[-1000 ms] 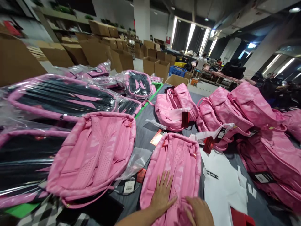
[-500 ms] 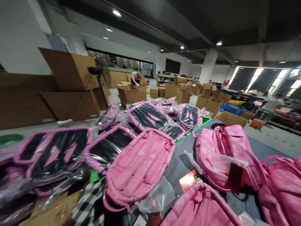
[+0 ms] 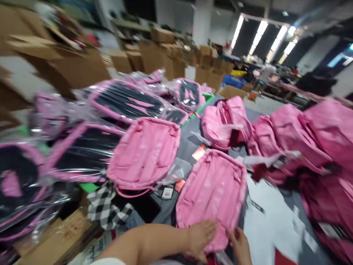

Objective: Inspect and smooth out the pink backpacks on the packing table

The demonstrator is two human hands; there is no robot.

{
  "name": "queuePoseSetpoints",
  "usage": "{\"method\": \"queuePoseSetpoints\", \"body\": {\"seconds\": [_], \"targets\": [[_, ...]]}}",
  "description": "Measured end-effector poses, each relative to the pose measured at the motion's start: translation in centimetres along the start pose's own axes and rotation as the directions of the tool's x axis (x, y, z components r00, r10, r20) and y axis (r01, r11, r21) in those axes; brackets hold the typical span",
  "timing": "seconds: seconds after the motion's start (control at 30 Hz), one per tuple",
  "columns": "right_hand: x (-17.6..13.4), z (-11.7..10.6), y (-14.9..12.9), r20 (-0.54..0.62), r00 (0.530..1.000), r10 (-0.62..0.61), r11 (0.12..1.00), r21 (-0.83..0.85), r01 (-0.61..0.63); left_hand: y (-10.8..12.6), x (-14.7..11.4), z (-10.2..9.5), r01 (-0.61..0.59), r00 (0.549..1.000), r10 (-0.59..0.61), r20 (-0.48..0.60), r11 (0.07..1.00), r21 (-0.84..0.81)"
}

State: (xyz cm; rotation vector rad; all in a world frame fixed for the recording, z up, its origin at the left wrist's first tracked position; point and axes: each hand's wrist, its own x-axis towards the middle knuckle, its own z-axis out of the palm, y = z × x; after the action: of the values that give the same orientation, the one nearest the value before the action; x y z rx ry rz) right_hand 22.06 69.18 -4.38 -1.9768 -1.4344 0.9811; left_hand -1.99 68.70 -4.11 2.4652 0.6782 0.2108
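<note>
Pink backpack (image 3: pixel 212 191) lies flat on the grey table (image 3: pixel 187 147) before you, your left hand (image 3: pixel 200 235) pressed on its near edge, your right hand (image 3: pixel 241 244) apparently gripping the corner; next, secure both hands before lifting.

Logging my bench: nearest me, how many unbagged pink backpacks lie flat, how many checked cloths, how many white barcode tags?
Flat pink fabric backpacks: 2
Black-and-white checked cloth: 1
White barcode hang tag: 1
Total: 4
</note>
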Motion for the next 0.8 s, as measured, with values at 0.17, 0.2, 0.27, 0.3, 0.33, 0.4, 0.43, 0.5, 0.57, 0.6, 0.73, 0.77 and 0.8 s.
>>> {"method": "queuePoseSetpoints", "body": {"seconds": [0.17,0.2,0.27,0.3,0.33,0.4,0.43,0.5,0.57,0.6,0.73,0.77,0.8], "targets": [[-5.0,2.1,0.5,0.089,0.97,0.228,0.97,0.064,-0.234,0.8,-0.4,1.7,0.065,0.978,-0.058,0.2,0.997,-0.029],[-4.9,2.7,0.4,0.07,0.965,0.252,0.965,0.059,-0.256,0.9,-0.1,1.9,0.062,0.973,-0.057,0.222,0.998,-0.017],[-4.7,3.3,0.2,0.024,0.961,0.274,0.959,0.067,-0.275,1.2,0.6,1.6,0.071,0.967,-0.066,0.248,0.997,-0.009],[-4.6,3.4,0.1,0.007,0.959,0.283,0.956,0.074,-0.283,1.4,0.8,1.2,0.088,0.966,-0.078,0.245,0.996,-0.029],[-4.6,3.2,0.1,-0.004,0.957,0.291,0.954,0.082,-0.29,1.6,0.7,0.5,0.112,0.97,-0.095,0.222,0.991,-0.068],[-4.8,2.8,0.1,-0.018,0.953,0.301,0.949,0.106,-0.298,1.2,-0.1,-1.2,0.163,0.984,-0.149,0.095,0.973,-0.163],[-5.0,2.5,0.0,-0.018,0.953,0.302,0.946,0.125,-0.298,0.6,-0.9,-2.2,0.199,0.979,-0.206,-0.013,0.96,-0.197],[-5.7,2.4,-0.1,0.002,0.955,0.297,0.941,0.171,-0.293,-1.5,-3.1,-4.2,0.342,0.883,-0.39,-0.261,0.915,-0.213],[-6.6,2.8,-0.4,0.057,0.958,0.281,0.917,0.279,-0.285,-4.3,-5.3,-5.8,0.551,0.681,-0.585,-0.441,0.806,-0.217],[-7.1,3.1,-0.6,0.089,0.958,0.273,0.891,0.353,-0.287,-5.6,-6.1,-6.4,0.628,0.594,-0.646,-0.48,0.745,-0.225],[-8.3,5.1,-1.5,0.106,0.936,0.335,0.796,0.5,-0.341,-8.8,-7.0,-6.7,0.774,0.389,-0.814,-0.432,0.543,-0.326],[-8.3,5.5,-1.7,0.08,0.924,0.373,0.804,0.469,-0.365,-9.0,-6.9,-6.4,0.786,0.354,-0.856,-0.377,0.491,-0.375],[-8.2,5.9,-1.9,0.05,0.912,0.408,0.817,0.426,-0.389,-9.0,-6.8,-6.0,0.79,0.336,-0.888,-0.314,0.447,-0.419]]}}
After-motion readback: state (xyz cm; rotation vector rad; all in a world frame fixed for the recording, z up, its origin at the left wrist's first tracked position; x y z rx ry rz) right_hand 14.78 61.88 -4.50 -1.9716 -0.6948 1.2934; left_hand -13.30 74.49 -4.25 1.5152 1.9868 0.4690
